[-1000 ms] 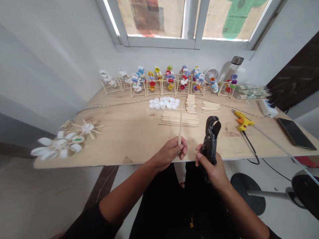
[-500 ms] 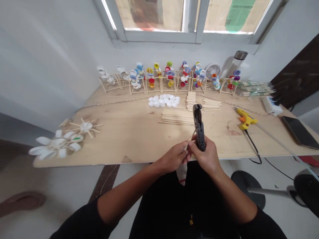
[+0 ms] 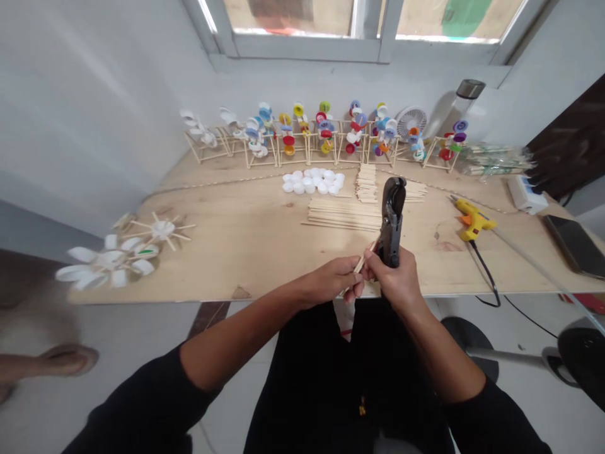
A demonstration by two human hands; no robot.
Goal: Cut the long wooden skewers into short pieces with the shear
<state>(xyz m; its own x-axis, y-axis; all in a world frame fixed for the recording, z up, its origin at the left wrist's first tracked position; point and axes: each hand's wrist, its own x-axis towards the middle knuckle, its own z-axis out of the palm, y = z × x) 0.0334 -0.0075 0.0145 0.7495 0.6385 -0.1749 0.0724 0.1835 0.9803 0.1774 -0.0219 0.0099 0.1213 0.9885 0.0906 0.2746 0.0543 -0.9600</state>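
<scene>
My left hand (image 3: 334,279) is closed round a few thin wooden sticks (image 3: 360,263) at the front edge of the table. My right hand (image 3: 399,277) grips a black pliers-like tool (image 3: 392,217), its head pointing up and away from me. Its thumb and fingertips also touch the upper end of the sticks, so the two hands nearly meet. Just beyond them lies a row of long wooden sticks (image 3: 338,214). Shorter sticks (image 3: 366,183) are stacked behind, near a cluster of white bottle caps (image 3: 309,183).
Stick frames with coloured cap wheels (image 3: 326,135) line the back wall. A yellow glue gun (image 3: 475,222), its cord hanging over the edge, and a phone (image 3: 574,244) lie right. White spoked wheels (image 3: 111,260) lie left. A person's foot (image 3: 70,360) shows on the floor.
The tool has turned slightly and risen toward the camera, and the sticks between my hands show more clearly. My view has shifted a little. The foot at the left has moved right.
</scene>
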